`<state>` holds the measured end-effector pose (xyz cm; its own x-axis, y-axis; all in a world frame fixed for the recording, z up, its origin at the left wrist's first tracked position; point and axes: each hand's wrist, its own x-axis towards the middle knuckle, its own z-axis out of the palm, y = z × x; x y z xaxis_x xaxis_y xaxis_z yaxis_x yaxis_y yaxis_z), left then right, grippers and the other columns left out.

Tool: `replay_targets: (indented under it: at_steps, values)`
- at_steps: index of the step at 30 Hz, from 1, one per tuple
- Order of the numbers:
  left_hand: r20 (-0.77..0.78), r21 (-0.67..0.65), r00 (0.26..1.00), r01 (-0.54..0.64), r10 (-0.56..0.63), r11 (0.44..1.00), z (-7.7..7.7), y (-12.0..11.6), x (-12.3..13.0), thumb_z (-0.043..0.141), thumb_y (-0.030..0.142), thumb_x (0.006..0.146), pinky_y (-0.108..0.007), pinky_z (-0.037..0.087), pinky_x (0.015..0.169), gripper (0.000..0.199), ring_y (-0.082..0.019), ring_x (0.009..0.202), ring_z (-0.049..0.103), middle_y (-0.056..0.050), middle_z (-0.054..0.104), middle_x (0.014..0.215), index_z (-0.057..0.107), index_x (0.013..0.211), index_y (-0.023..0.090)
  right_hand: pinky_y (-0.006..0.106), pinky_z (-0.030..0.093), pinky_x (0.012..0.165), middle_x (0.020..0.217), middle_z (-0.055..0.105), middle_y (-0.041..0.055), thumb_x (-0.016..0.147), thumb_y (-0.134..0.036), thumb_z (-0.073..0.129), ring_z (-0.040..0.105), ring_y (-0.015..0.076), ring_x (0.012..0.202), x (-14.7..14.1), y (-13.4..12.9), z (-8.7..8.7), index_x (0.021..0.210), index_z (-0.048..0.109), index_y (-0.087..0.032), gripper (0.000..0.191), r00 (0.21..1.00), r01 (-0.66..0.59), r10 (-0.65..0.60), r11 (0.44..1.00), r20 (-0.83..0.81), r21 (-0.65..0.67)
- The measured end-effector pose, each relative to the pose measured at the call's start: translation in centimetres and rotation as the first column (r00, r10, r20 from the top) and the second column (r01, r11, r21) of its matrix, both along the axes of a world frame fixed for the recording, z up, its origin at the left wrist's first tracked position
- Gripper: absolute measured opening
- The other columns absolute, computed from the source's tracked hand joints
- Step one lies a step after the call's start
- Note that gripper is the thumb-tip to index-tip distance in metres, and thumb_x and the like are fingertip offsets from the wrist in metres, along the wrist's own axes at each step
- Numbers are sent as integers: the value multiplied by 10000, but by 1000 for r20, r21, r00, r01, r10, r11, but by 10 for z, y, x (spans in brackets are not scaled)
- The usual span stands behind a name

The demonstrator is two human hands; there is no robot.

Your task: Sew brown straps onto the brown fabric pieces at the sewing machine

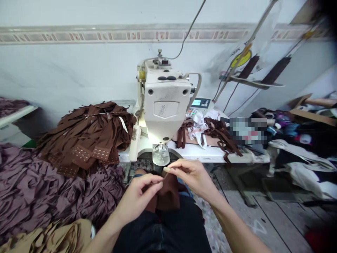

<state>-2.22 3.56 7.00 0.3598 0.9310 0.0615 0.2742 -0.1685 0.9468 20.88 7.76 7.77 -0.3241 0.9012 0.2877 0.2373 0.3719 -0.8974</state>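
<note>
Both hands pinch a piece of brown fabric [170, 193] that hangs down above my lap, just in front of the sewing machine [167, 105]. My left hand [137, 195] is closed, thumb and forefinger together at the fabric's upper left edge. My right hand [191, 174] is closed too, its fingertips gripping the upper right edge. Only a short gap parts the two sets of fingertips. The machine's clear needle guard [160, 156] sits right above and beyond the hands.
Left of the machine lies a pile of brown pieces with metal eyelets [97, 137]. Mauve fabric [58, 193] and tan fabric [58, 237] heap nearer me. Brown and white strips [200, 130] lie on the right of the table. Brown thread cones [276, 70] stand above on a rack.
</note>
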Motion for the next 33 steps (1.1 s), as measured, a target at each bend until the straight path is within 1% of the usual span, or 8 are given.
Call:
replay_targets:
  at_steps: [5,7,10,12,18,23,27,33]
  values:
    - [-201,303,954,-157,224,940,8,37,-15,602,288,1070,-271,569,747,238,-190,811,751,-15,798,887,769,927,197,296,495,693,849,670,40,1024,-244,713,652,180,762,-19,29,-7,858,828,-207,205,977,116,-175,916,122,383]
    - [-283,593,873,-166,397,788,0,41,-15,606,211,1064,-312,592,786,190,-218,864,769,-54,811,968,779,989,187,298,505,685,854,649,35,1010,-209,715,650,185,773,-24,34,-17,879,828,-211,173,968,176,-233,891,89,419]
    - [-264,904,806,15,529,428,-16,32,-6,651,92,1017,-427,599,1021,251,-295,1165,745,-147,796,1202,755,1242,129,285,511,640,881,642,35,978,-165,737,649,187,784,-27,36,-30,928,818,-212,107,947,293,-320,856,-9,427]
    - [-323,927,816,169,480,335,-25,24,3,661,58,1003,-463,552,1149,376,-314,1326,676,-180,762,1323,687,1378,67,278,513,622,892,634,38,972,-142,734,645,187,789,-26,36,-33,931,807,-208,106,937,326,-347,827,-41,458]
    - [-386,915,752,238,534,325,-39,18,27,562,34,1041,-471,569,1166,374,-322,1396,637,-211,728,1386,656,1402,17,306,562,723,928,658,65,1048,-134,638,661,186,819,-14,35,-28,987,804,-177,183,965,132,-241,787,104,603]
    - [-287,943,792,136,538,303,-42,20,33,612,11,999,-463,616,1101,268,-320,1280,703,-209,764,1240,736,1236,32,392,597,878,1193,730,144,1092,-229,606,686,266,1052,-1,19,-31,1364,730,-170,304,925,-19,-229,768,302,640]
    - [-256,943,851,114,459,314,-42,20,32,684,1,948,-489,593,1129,263,-339,1337,665,-229,735,1314,739,1203,36,462,593,999,1368,677,183,1111,-305,573,648,315,1219,-1,8,-39,1481,664,-180,401,902,15,-278,784,331,621]
    - [-278,938,828,125,487,323,-40,21,35,636,1,967,-480,577,1124,305,-320,1311,671,-197,747,1334,723,1256,47,495,570,1070,1542,573,161,1132,-359,521,602,315,1344,-13,2,-54,1485,672,-270,394,931,175,-308,848,195,501]
